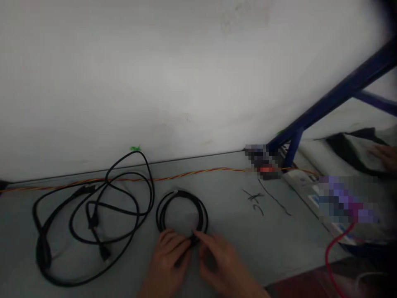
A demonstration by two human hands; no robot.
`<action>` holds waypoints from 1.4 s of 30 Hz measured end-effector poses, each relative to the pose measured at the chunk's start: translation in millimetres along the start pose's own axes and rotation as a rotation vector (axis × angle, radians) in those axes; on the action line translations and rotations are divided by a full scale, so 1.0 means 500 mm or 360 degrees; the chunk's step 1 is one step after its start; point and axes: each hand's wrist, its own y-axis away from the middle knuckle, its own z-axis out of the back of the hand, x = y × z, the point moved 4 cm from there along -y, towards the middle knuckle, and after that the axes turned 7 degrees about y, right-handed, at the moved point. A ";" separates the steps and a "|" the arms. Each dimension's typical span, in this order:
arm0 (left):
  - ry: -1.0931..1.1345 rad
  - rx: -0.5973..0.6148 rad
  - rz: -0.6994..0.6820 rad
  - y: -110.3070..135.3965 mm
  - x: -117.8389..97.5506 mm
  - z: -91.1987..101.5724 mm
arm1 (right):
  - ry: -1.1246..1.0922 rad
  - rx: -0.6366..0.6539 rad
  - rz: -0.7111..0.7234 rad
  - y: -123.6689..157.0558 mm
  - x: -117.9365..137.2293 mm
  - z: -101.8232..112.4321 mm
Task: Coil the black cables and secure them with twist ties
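A black cable wound into a small round coil lies on the grey tabletop, its near side between my hands. My left hand is closed around the lower left of the coil. At the lower right, my right hand has thumb and forefinger pinched at the cable; blur and the fingers hide exactly what the tips grip. Left of the coil, a larger black cable spreads in loose loops, with a dark plug at one end.
A twisted red and yellow wire runs along the wall. Several short black ties lie to the right. A blue metal frame slants up at the right, near a pink cord. Another person's hand shows at the far right.
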 end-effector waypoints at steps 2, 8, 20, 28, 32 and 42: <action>0.0005 0.0007 -0.0022 0.001 0.001 -0.001 | 0.0018 -0.0091 0.0157 -0.014 0.017 0.005; 0.0074 0.0045 0.0012 0.008 0.009 -0.006 | -0.0016 -0.0183 0.0169 -0.084 -0.004 0.017; 0.0081 0.0019 0.0086 0.001 -0.001 -0.003 | -0.0207 -0.0153 -0.0007 -0.076 -0.041 0.024; 0.0121 -0.0006 0.0017 0.008 -0.002 0.019 | 0.0153 -0.0339 -0.0394 -0.041 -0.177 0.112; -0.0007 0.0176 0.0034 0.007 -0.008 0.025 | 0.0291 -0.0381 -0.0315 -0.073 -0.135 0.101; -0.0337 0.0097 -0.0045 0.043 -0.005 0.050 | 0.0495 -0.0291 -0.0334 -0.174 -0.036 -0.024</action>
